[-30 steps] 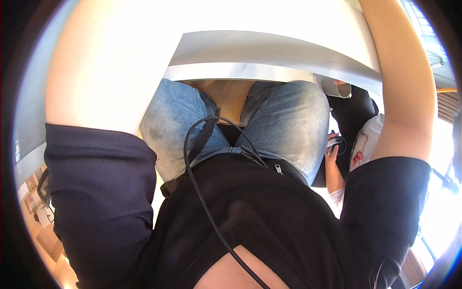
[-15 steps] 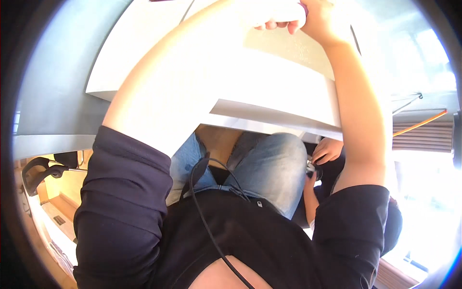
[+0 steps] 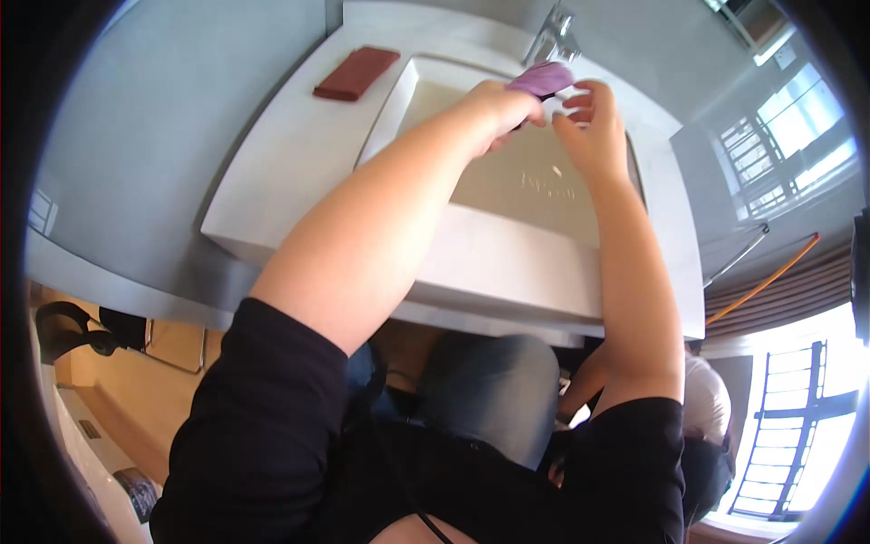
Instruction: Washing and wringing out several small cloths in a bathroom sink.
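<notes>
My left hand point(image 3: 499, 111) reaches over the washbasin point(image 3: 489, 190) and is closed on a purple, rounded item point(image 3: 542, 79) with a dark lower edge; its exact kind cannot be made out. The item is held up near the basin's far side, just in front of the chrome tap point(image 3: 553, 38). My right hand point(image 3: 594, 131) is close to the item's right end, fingers curved and apart, with nothing visible in them. Pale specks show on the basin's beige inside, below my hands.
A folded brown-red cloth point(image 3: 357, 73) lies on the white counter point(image 3: 290, 172), left of the basin. Another person point(image 3: 705, 399) is low at my right, partly hidden by my arm. An orange rod point(image 3: 766, 276) and a barred window point(image 3: 788, 426) are farther right.
The view has shifted and become less bright, so the tap, cloth and whole basin show. My hands appear lower in the picture, and the purple item is now plainly visible.
</notes>
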Demonstrator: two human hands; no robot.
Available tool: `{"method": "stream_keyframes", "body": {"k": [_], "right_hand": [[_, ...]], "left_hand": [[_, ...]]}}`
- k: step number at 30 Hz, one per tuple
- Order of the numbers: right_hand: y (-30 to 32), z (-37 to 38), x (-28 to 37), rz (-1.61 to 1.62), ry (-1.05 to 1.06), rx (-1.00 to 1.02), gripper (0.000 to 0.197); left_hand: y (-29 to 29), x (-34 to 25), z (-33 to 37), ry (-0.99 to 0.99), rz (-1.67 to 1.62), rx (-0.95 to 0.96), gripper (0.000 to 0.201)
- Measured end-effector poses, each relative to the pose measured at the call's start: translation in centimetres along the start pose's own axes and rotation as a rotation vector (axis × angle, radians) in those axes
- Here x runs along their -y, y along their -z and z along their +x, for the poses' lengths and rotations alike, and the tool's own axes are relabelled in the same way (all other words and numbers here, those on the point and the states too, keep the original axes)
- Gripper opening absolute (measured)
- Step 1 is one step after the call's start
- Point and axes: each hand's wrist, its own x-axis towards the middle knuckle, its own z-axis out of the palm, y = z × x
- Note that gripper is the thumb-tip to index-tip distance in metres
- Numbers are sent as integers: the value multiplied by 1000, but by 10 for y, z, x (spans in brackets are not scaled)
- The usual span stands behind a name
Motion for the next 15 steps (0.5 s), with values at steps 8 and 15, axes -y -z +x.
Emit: {"method": "stream_keyframes", "body": {"k": [8, 15], "right_hand": [[47, -56, 136, 1243, -142, 874, 17], [70, -138, 275, 2115, -161, 1709, 41]], "left_hand": [[12, 13, 10, -98, -183, -65, 21], [-4, -1, -3, -85, -154, 48, 28]]}}
